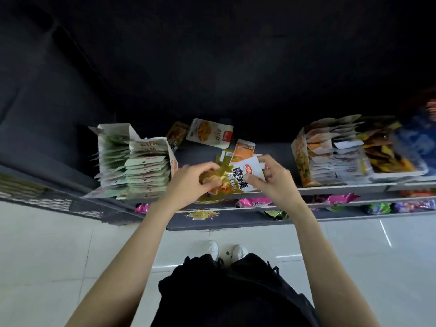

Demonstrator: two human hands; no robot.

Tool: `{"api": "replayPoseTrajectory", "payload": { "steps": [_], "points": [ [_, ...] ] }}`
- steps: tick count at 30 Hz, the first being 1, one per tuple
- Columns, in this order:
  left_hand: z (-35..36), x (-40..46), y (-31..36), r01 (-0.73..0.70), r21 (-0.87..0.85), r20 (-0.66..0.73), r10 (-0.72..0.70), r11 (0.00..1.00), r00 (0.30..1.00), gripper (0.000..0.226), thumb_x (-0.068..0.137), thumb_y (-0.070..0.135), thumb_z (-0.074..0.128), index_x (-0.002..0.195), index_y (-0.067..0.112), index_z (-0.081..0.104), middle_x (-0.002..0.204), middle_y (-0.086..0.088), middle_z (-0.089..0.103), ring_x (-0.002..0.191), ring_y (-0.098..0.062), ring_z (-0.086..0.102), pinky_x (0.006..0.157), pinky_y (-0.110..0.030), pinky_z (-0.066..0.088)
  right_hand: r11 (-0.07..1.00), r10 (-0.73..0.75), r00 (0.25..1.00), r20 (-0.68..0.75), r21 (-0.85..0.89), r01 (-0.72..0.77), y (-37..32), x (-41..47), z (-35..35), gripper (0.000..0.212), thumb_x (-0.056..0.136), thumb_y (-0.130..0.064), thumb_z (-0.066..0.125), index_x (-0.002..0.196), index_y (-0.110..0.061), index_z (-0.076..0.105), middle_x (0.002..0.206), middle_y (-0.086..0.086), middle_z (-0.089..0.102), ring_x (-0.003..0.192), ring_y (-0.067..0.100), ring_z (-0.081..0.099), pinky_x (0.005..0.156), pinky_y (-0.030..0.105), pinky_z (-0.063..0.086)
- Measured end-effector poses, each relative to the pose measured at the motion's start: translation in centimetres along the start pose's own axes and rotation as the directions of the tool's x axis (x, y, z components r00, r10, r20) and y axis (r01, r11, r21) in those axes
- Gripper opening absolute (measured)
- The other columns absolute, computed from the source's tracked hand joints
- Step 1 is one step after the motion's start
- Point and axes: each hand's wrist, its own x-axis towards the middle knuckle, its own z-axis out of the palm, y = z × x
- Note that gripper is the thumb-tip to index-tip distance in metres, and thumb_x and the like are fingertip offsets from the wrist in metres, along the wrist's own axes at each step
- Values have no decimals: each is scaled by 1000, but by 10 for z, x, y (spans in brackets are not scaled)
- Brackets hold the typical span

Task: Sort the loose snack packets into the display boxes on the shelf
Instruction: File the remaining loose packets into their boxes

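Shelf edge: grey lip of the top shelf (pixel 330 188) runs left to right just under both hands, with lower shelf lips stepped below it.
Open room: bare strip of grey shelf between the left display box (pixel 141 171) and the right display box (pixel 330 159); loose packets lie there, dark wall behind.
Left hand (pixel 195 182): fingers curled, gripping the yellow-green packet (pixel 221 182) over the shelf front.
Right hand (pixel 271 178): thumb and fingers pinching the white packet (pixel 245 173), black characters on its face, held overlapping the yellow-green one.
Loose packets: white packet with a golden food picture (pixel 210 133) leaning at the back; dark olive packet (pixel 177 134) just left of it; orange packet (pixel 244 149) lying just behind the hands.
Left display box: white cardboard, flaps torn open and upright, packed with pale green and white flat sachets standing in two rows.
Right display box: cardboard with yellow-orange print, filled with upright white and tan sachets; beside it on the right, a tray of yellow-brown packets (pixel 389 156), partly blurred.
Lower shelves: glossy pink bags (pixel 254 202) and green and purple bags (pixel 382 208) peeking out under the lips; starburst sticker (pixel 203 214) on a grey ledge.
Floor: pale glossy tiles (pixel 59 251) with thin joints, reflecting light.
Person: bare forearms, black clothing, white shoes (pixel 239 252) toeing close to the shelf base.
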Motion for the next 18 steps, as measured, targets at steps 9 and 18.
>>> {"api": "replayPoseTrajectory", "payload": {
  "steps": [9, 18],
  "points": [
    [44, 65, 85, -405, -45, -388, 358, 913, 849, 32, 90, 21, 58, 122, 20, 57, 120, 9, 60, 113, -7, 50, 99, -19, 34, 995, -65, 747, -662, -97, 1, 46, -47, -89, 31, 88, -32, 64, 82, -4, 56, 66, 13, 59, 59, 28, 54, 53, 35, 44],
    [146, 182, 198, -333, 262, -128, 375, 906, 918, 50, 90, 31, 57, 136, 19, 45, 133, -2, 53, 125, -22, 43, 101, -36, 33, 972, -193, 579, -792, -233, 5, 107, -47, -238, 27, 98, -22, 51, 85, 1, 51, 68, 13, 56, 58, 28, 51, 52, 38, 42]
  ]
}}
